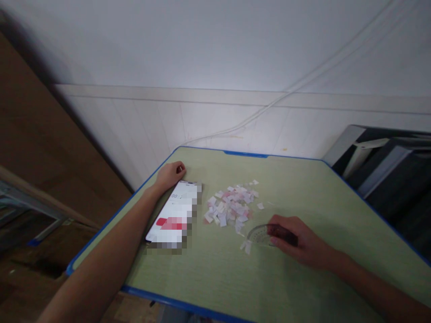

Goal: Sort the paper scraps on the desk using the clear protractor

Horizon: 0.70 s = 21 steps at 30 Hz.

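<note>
A clear protractor point(259, 234) is pinched between the thumb and fingers of my right hand point(289, 235). Its curved edge points left, touching or just above a few loose paper scraps point(247, 246). Left of and beyond it lies a pile of small white and pink paper pieces point(230, 206). My left hand point(171, 174) rests near the table's far left corner with its fingers curled closed; a small pale spot shows in the curl, and I cannot make out what it is. Beside my left forearm lies a phone point(175, 208) with a lit, partly blurred screen.
The green tabletop point(292, 179) has a blue rim and stands against a white wall point(215, 121) with a cable running along it. Dark objects like folders or boxes point(387, 175) stand at the right. A brown panel point(50, 121) and a metal ladder-like frame point(43, 224) are at the left.
</note>
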Available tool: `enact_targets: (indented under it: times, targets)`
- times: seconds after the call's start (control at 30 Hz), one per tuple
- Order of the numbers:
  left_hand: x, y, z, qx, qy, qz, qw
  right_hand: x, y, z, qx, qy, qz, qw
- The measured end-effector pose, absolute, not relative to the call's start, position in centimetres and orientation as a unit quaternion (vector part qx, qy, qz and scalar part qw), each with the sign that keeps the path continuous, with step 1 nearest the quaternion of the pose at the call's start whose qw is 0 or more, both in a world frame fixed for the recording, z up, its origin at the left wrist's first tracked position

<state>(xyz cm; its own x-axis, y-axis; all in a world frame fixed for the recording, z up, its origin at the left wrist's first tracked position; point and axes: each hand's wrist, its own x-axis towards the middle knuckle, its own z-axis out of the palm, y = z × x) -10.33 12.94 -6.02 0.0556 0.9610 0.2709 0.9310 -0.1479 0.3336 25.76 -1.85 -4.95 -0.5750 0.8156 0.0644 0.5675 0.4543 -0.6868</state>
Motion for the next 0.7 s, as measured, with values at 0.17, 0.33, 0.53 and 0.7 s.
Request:
enact_targets:
  times: [0.17, 0.33, 0.53, 0.7]
  targets:
    - [-10.3, 12.9, -6.0, 0.722, 0.658, 0.21, 0.033, 23.5, -4.4, -3.9, -0.377, -0.881, 0.263, 0.115]
    - [-10.3, 12.9, -6.0, 0.723, 0.655, 0.214, 0.035, 21.8, -6.4, -3.0, -0.312, -0.902, 0.294, 0.055]
    - [-10.3, 12.9, -6.0, 0.724, 0.654, 0.217, 0.031, 21.9, -6.5, -3.3, -0.354, -0.893, 0.268, 0.074]
    - [-10.5, 13.1, -6.1, 0.729, 0.652, 0.206, 0.026, 21.7, -7.0, -3.5, -0.307, -0.912, 0.26, 0.084]
